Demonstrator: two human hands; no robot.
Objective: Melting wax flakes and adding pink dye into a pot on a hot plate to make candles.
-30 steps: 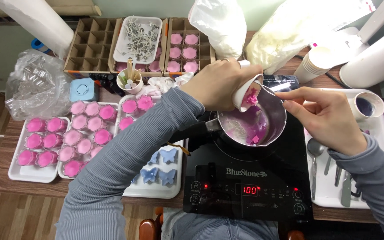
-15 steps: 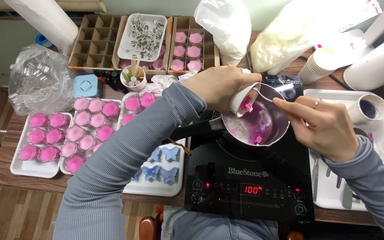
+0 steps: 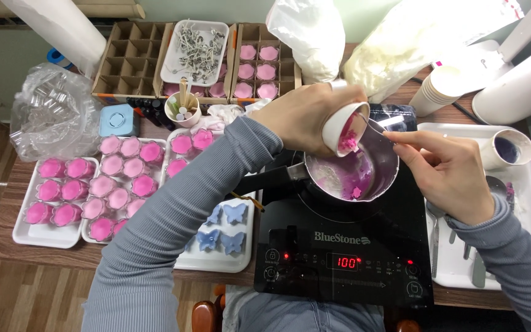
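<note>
The left hand (image 3: 302,117) is wrapped around a small white paper cup (image 3: 342,128), tipped mouth-down over a round steel melting pot (image 3: 353,169); pink crumbled wax clings inside the cup. The right hand (image 3: 453,169) pinches a thin metal tool (image 3: 373,125), its tip at the cup's mouth. The pot sits on a black induction cooktop (image 3: 345,246) at the front edge of the surface, and holds pink and whitish half-melted wax with one pink lump near its front wall. At the front left corner, a white rectangular tray (image 3: 38,235) carries pink flower-shaped candles, with more of them on the trays just beside it. A white tray (image 3: 216,263) left of the cooktop holds blue butterfly-shaped pieces. Along the back edge stand brown cardboard divider boxes (image 3: 131,64): the left one has bare cells, the right one (image 3: 260,61) has pink candles in its cells, and a white tray of metal wick holders (image 3: 195,52) lies across them. A small cup of wooden sticks (image 3: 184,110) stands in front of them. At the right edge, a white tray (image 3: 527,190) carries a paper cup with dark purple contents (image 3: 508,147) and metal spoons. White plastic bags of pale flakes (image 3: 401,43) lie at the back.
</note>
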